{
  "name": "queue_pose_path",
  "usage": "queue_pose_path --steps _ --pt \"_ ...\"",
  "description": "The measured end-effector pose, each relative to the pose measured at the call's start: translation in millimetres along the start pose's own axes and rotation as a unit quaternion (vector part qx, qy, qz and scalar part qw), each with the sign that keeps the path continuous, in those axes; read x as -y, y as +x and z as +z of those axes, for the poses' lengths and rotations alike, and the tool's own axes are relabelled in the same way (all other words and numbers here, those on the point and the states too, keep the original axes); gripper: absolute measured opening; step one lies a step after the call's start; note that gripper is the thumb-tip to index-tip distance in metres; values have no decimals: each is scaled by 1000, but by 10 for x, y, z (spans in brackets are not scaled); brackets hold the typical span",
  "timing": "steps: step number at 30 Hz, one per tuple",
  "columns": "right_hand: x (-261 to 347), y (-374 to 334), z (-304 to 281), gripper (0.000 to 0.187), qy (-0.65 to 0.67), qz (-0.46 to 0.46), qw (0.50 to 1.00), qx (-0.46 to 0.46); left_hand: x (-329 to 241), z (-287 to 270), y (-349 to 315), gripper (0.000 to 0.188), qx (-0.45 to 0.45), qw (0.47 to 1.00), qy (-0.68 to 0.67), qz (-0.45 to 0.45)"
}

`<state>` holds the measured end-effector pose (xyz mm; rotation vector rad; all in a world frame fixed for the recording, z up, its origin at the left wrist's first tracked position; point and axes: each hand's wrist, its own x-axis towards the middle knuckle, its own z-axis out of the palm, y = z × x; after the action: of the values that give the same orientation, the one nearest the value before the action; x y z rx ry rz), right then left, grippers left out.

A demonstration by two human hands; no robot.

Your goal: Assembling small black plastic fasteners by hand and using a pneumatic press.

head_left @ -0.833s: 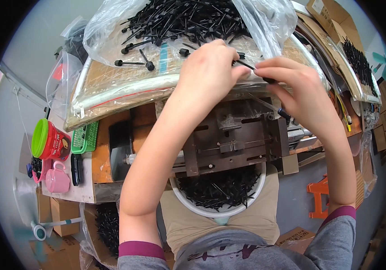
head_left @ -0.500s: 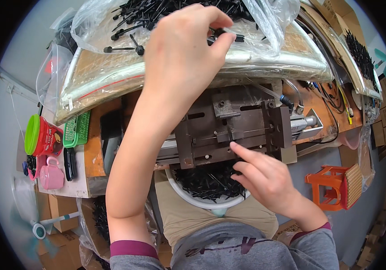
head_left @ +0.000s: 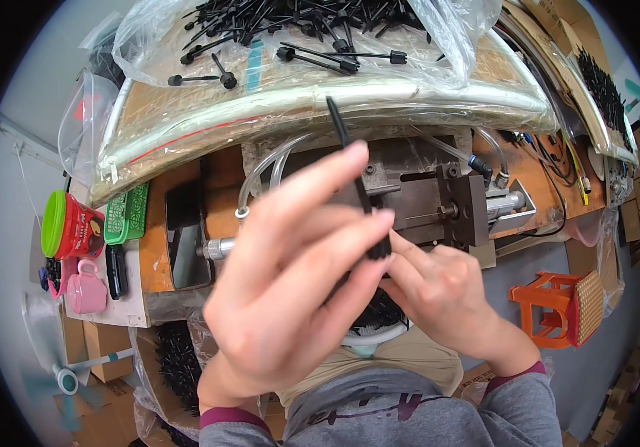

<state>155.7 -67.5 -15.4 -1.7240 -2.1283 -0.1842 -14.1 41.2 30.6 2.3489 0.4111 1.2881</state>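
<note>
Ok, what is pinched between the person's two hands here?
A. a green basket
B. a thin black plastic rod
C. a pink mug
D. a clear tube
B: the left hand and right hand pinch the thin black rod between them, its tip pointing up over the metal fixture.

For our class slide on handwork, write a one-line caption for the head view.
Both hands, left hand and right hand, pinch a thin black stick above a metal press.

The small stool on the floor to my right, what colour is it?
Orange: the stool has an orange frame, and it lies tipped on its side. Head view shows it best.
</note>
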Motion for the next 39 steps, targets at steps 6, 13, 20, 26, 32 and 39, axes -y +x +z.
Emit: queue_pose_path --steps 6,13,20,26,32,39 --pt "-456 728 -377 22 164 21 981 -104 -111 138 -497 39 81 993 42 -69" --pt "-1216 1396 -363 29 59 9 998 -15 -125 630 -683 28 149 968 196 -43" --pt "-1133 1136 -689 32 24 -115 993 -8 -81 607 -590 27 183 957 215 -65" --pt "-560 406 -567 32 209 14 978 -11 -55 385 -391 23 212 966 130 -72" --pt "-189 -188 -133 28 163 -17 986 -31 473 250 586 21 -30 991 128 -5" --pt "-32 -139 97 12 41 -18 999 -6 839 367 1290 29 140 925 315 -161"
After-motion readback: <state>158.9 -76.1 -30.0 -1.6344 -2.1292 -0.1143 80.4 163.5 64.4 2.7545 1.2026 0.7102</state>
